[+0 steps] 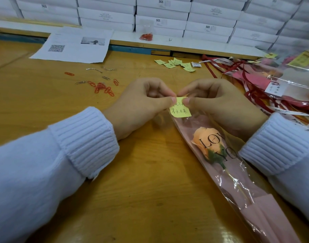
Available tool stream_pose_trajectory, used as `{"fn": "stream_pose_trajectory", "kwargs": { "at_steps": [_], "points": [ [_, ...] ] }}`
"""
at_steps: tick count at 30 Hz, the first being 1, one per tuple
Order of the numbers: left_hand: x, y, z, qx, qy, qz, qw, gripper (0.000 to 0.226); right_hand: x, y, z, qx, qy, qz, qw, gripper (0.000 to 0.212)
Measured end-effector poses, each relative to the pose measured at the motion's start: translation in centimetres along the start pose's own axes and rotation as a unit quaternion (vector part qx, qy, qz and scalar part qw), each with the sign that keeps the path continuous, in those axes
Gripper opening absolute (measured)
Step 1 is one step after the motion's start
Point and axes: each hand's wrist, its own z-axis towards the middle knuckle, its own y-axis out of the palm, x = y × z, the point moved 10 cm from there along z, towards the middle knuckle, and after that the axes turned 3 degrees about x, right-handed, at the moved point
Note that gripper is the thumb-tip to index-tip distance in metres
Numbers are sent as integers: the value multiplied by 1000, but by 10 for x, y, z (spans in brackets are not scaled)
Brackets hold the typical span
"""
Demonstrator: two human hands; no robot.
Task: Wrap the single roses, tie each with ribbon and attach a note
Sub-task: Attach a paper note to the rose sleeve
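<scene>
From my end I see a wooden table [141, 172] with a glossy, grained top. Along its far edge runs a white ledge [194, 43], and stacks of flat white boxes [160, 20] stand on it, some printed "SGS". A printed sheet [71, 46] with a QR code and a grey photo lies at far left, half on the ledge and half on the table. A small clear bag [146, 36] with something red inside sits on the ledge in front of the boxes.

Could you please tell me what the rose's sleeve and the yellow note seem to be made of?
The sleeve: likely clear glossy plastic film over pink paper, judging by glare and crinkles. The yellow note: matte paper, handwritten in ink.
</scene>
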Motion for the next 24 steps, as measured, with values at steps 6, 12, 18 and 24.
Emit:
{"fn": "stream_pose_trajectory", "kwargs": {
  "at_steps": [6,12,18,24],
  "points": [
    [0,2,3,-8,17,29,999,7,0,1,0,0,5,-12,1000,9],
    [-9,-49,23,117,32,256,959,14,5,-4,1,20,21,-34,999,10],
    [-54,-104,44,52,-72,573,815,39,2,1,-2,12,22,-28,999,9],
    [-50,-92,45,36,-35,623,781,34,1,1,-3,11,25,-23,999,9]
  ]
}}
